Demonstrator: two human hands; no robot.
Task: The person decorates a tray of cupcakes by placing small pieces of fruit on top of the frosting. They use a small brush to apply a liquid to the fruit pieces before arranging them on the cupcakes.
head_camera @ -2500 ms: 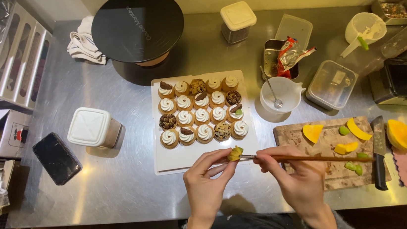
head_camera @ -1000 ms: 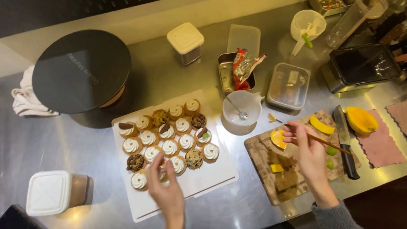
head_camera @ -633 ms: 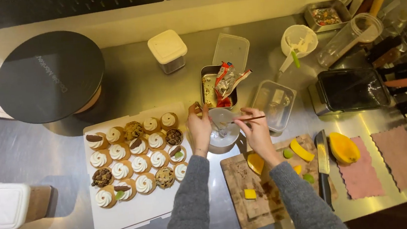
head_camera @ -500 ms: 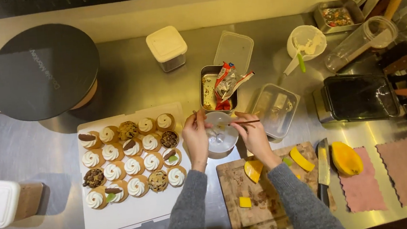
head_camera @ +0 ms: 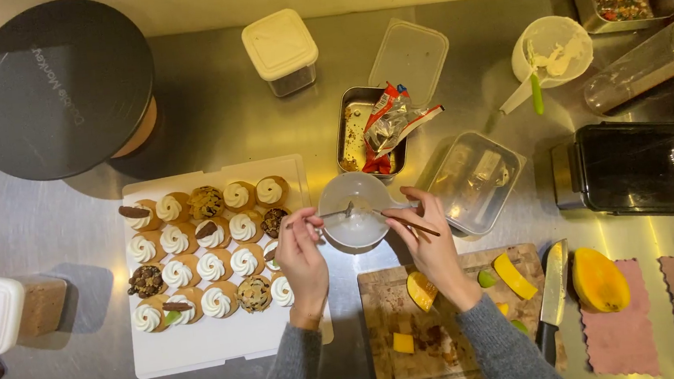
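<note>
I see my left hand (head_camera: 302, 255) pinching a thin metal spoon (head_camera: 331, 213) over the small translucent round cup (head_camera: 355, 210); my right hand (head_camera: 432, 234) grips brown wooden chopsticks (head_camera: 414, 223) beside it.

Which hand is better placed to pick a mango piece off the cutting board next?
Probably the right hand: it rests just above the cutting board, close to the mango piece. The left hand lies between the cup and the pastry tray.

One head-worn camera looks straight down, fairly near, on the steel counter (head_camera: 221, 102)
</note>
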